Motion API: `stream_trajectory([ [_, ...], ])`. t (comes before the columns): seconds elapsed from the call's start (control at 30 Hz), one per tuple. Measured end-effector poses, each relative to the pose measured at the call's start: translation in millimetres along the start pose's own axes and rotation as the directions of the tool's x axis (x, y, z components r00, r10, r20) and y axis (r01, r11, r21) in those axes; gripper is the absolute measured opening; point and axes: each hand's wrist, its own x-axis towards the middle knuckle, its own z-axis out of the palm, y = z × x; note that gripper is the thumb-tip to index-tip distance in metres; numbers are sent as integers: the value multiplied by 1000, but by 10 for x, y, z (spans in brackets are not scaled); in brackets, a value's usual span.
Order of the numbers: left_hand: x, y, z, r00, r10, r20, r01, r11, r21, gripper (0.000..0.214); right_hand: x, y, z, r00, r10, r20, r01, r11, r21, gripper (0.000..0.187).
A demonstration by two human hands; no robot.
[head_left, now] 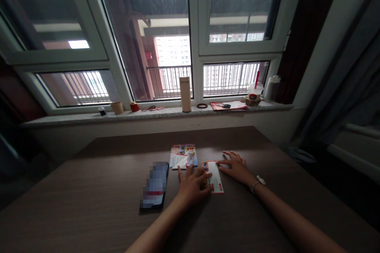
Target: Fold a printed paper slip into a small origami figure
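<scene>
A small white card with a red edge [215, 178] lies on the dark wooden table [89, 205]. My left hand [192, 185] rests flat with fingers spread on the card's left side. My right hand [236, 167] lies flat at its right edge, fingers stretched toward the card; a bracelet circles that wrist. Just behind my left hand sits a colourful printed leaflet [184, 155]. A dark phone [154, 185] lies to the left of my left hand.
The stone windowsill [148, 115] holds a tall beige flask [185, 94], a small cup [116, 107], a red pot [134, 106], a red folder [228, 105], a drink cup with a straw [255, 91] and a jug [271, 87]. Curtains hang at right.
</scene>
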Motion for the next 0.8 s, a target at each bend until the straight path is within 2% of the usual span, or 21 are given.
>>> stream_trajectory([
  [0.3, 6, -18, 28, 1000, 11, -23, -12, 1000, -8, 46, 17, -66, 28, 997, 19, -70, -21, 1000, -21, 33],
  [0.43, 3, -18, 29, 1000, 12, -25, -13, 1000, -23, 46, -7, -53, 20, 995, -25, -95, 24, 1000, -16, 38],
  [0.53, 3, -22, 37, 999, 16, -31, -17, 1000, -21, 46, -25, -48, 15, 989, -90, -113, 90, 996, -9, 35],
  [0.67, 2, -24, 45, 999, 17, -43, -18, 1000, -21, 45, -40, -66, 28, 986, -136, -101, 134, 991, -24, 31],
  [0.8, 0, -16, 30, 999, 7, -36, -8, 1000, -16, 45, -34, -73, 28, 992, -102, -73, 101, 995, -14, 32],
])
